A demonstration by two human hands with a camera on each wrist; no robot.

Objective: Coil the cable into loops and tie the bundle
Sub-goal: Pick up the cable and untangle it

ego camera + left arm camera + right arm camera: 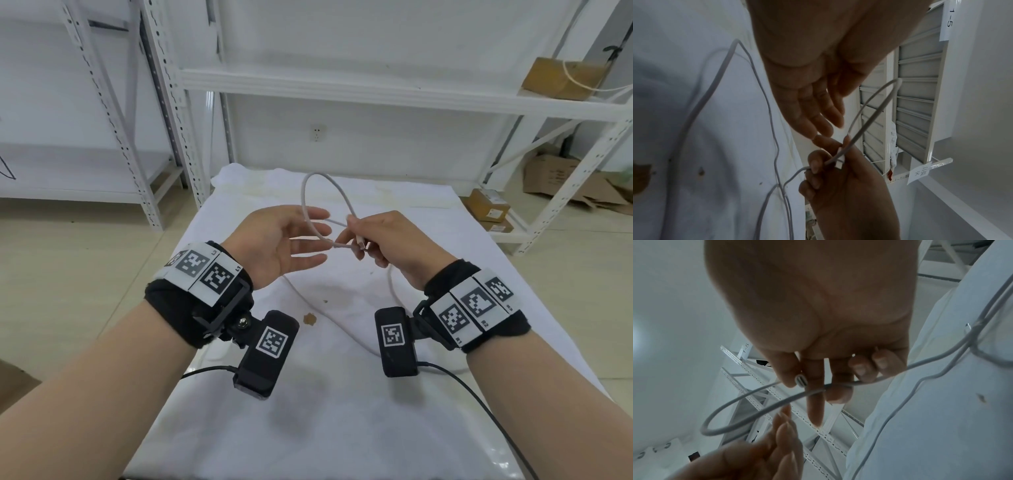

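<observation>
Right hand [383, 240] is held above the middle of the counter [445, 240], fingers curled, pinching the white cable [310, 185] just behind its plug end [359, 244]. The right wrist view shows the metal plug opening [801, 381] between thumb and forefinger, with the cable crossing under the middle finger [815, 402]. One loop is formed: it rises from the right hand's pinch point, arcs up toward the far edge of the counter and comes back down to the same grip, so both ends of the loop cross at the right fingers.

Left hand [277, 243] is spread wide, palm facing right, fingers straight and fanned, holding nothing. Its fingertips [322, 216] sit right at the near side of the loop; whether they touch the cable cannot be told. In the left wrist view the left fingers [818, 113] point at the right hand [838, 178], which grips the cable [875, 100] and white plug body [839, 161].

The rest of the cable hangs slack from the right hand and lies on the white cloth [342, 411] covering the counter, curving toward the near right side. The cloth carries a brown stain [310, 318] near its middle.

White metal shelving [376, 89] stands beyond the far edge, with a cardboard box [561, 77] on its right end.
</observation>
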